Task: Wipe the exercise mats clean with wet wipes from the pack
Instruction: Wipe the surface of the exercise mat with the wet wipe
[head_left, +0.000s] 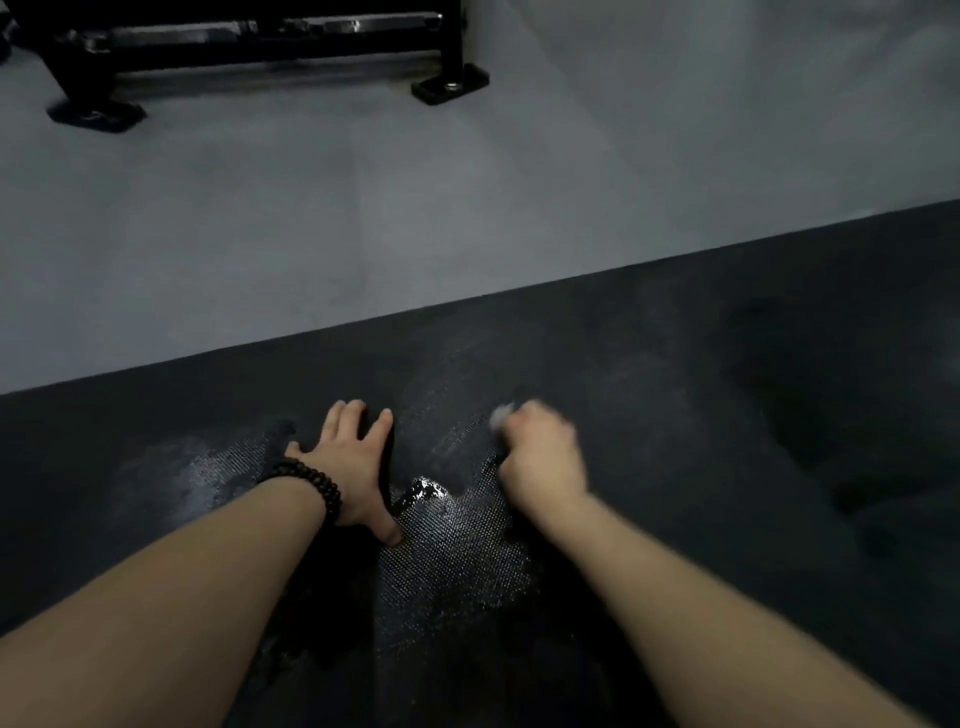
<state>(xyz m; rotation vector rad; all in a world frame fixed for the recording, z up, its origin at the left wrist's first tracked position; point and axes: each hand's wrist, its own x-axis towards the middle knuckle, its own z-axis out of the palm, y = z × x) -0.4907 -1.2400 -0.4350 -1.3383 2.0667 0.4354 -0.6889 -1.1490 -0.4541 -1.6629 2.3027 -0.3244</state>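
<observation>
A dark textured exercise mat (701, 395) fills the lower half of the view, with shiny wet patches in its middle. My left hand (356, 457) lies flat on the mat with spread fingers, and a dark bead bracelet circles its wrist. My right hand (543, 457) is blurred and its fingers curl round a small white wet wipe (501, 414), which pokes out at the knuckles and presses on the mat. The wipe pack is not in view.
Beyond the mat's far edge lies a grey floor (415, 208). A black metal equipment frame (260, 47) with bolted feet stands at the top left.
</observation>
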